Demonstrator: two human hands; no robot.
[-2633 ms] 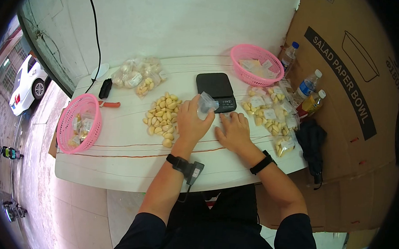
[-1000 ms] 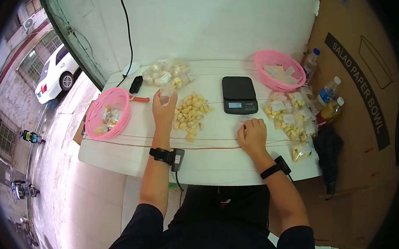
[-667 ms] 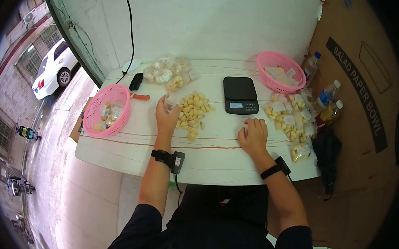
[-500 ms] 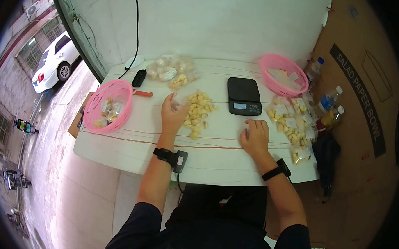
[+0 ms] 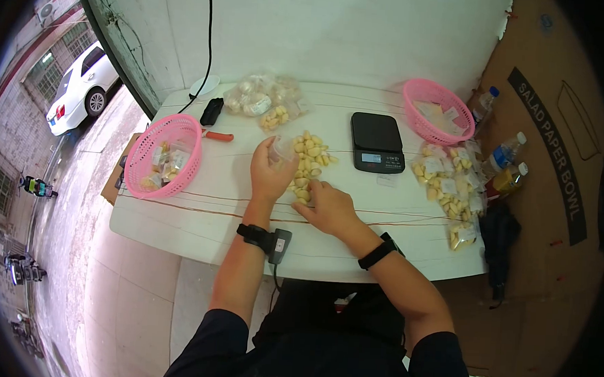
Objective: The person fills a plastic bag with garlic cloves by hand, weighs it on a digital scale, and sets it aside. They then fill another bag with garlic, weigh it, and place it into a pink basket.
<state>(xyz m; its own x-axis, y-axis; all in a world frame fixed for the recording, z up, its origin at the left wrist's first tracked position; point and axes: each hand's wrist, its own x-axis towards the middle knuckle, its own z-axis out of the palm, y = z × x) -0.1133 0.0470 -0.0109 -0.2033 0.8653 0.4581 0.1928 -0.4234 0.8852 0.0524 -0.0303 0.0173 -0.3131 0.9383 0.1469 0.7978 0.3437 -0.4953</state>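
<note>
A heap of peeled garlic cloves (image 5: 310, 157) lies mid-table. On its left side my left hand (image 5: 273, 173) is closed round a small clear plastic bag (image 5: 283, 149). My right hand (image 5: 329, 205) touches the near end of the heap, its fingers curled over the cloves; whether a clove is between them is hidden. To the right of the heap stands a black digital scale (image 5: 377, 143) with a lit display, and a small clear packet (image 5: 386, 180) lies just below it. Filled bags of cloves (image 5: 450, 181) cover the right side of the table.
A pink basket (image 5: 191, 172) with filled bags stands left, beside an orange-handled knife (image 5: 217, 136) and a black object (image 5: 212, 111). Large bag of garlic (image 5: 262, 98) at the back. Another pink basket (image 5: 410, 111), bottles (image 5: 504, 155) and a cardboard box (image 5: 546, 222) are right.
My right hand has moved left from below the scale to the garlic heap. A small clear packet now shows below the scale. The bag in my left hand looks more opened out.
</note>
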